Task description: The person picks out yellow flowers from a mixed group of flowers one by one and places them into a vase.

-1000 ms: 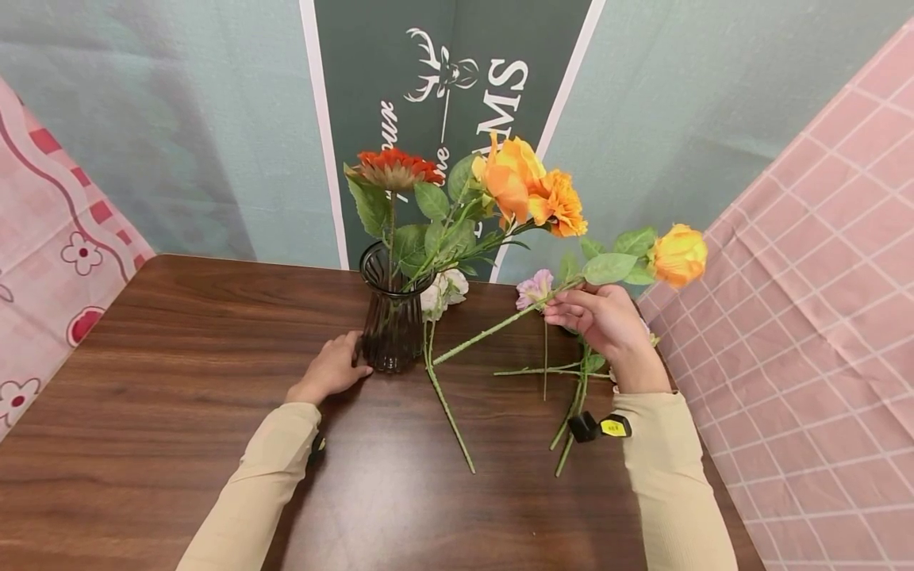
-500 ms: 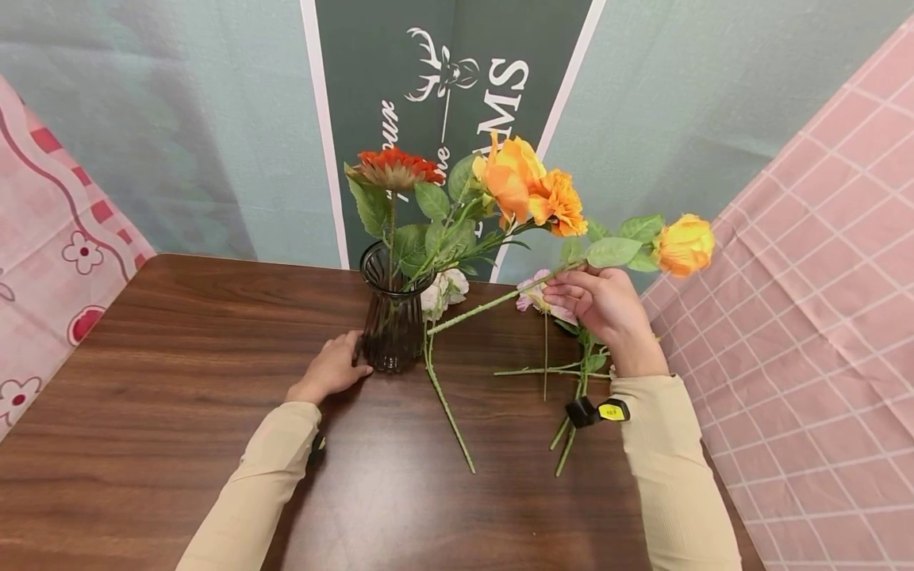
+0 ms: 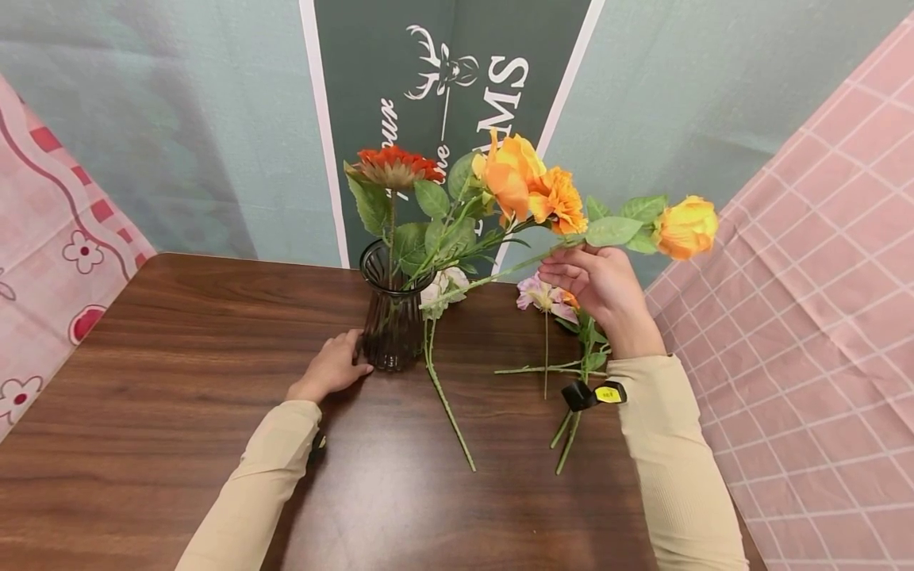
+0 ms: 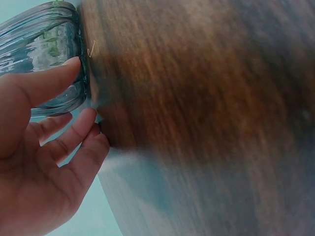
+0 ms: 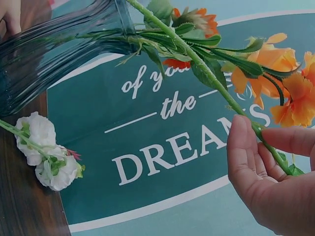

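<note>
A dark ribbed glass vase (image 3: 393, 337) stands on the table, with a red flower (image 3: 398, 166) and orange flowers (image 3: 512, 178) in it. My left hand (image 3: 331, 369) holds the vase low on its left side; in the left wrist view the thumb lies along one side of the glass, the fingers on the other. My right hand (image 3: 607, 293) pinches the green stem of a yellow-orange rose (image 3: 687, 228) just below its leaves. That stem slants down leftward, its cut end beside the vase below the rim. In the right wrist view the stem (image 5: 206, 73) passes before the vase flowers.
A white flower (image 3: 444, 292) lies right of the vase, its stem pointing toward me. Beneath my right forearm lie a pale purple flower (image 3: 543, 297) and several green stems (image 3: 567, 440). A printed cloth (image 3: 457, 103) hangs behind the table, with pink cloth (image 3: 807, 317) at right.
My right hand has risen and moved slightly away from me with the rose. The stem's lower end has lifted from beside the vase's lower half toward its rim. My left hand stays put.
</note>
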The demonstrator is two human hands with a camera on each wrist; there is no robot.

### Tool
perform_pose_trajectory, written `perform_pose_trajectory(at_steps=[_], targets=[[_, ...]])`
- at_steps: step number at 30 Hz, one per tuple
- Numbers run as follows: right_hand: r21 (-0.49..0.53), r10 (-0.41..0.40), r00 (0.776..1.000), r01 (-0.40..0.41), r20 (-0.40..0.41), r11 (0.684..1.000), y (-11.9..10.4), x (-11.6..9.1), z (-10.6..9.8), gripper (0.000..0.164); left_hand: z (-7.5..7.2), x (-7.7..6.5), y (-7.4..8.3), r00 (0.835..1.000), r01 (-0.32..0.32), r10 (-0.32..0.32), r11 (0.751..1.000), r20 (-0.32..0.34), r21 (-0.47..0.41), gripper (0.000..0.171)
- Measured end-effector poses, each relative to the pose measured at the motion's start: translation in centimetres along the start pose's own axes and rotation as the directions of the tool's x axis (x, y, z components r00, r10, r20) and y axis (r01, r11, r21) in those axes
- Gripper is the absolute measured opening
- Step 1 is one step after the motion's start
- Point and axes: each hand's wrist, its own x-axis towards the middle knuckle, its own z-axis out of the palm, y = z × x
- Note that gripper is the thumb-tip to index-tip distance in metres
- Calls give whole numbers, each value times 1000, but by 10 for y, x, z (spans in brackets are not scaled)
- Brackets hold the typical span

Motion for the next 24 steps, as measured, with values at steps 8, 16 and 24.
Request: perform_pose_trajectory(at_steps=[8, 16, 24], targets=[[48, -2, 1000, 1, 1, 999, 1, 6, 6, 24, 0, 0, 0, 1000, 0, 0, 1000, 1, 7, 63], [50, -37, 999, 37, -4, 998, 1, 10, 14, 23, -1, -1, 1, 1000, -5, 5, 1000, 0, 4, 63], [-20, -80, 997, 80, 7, 997, 5, 12, 22, 29, -1, -2, 1, 1000, -5, 5, 1000, -6, 2, 63]])
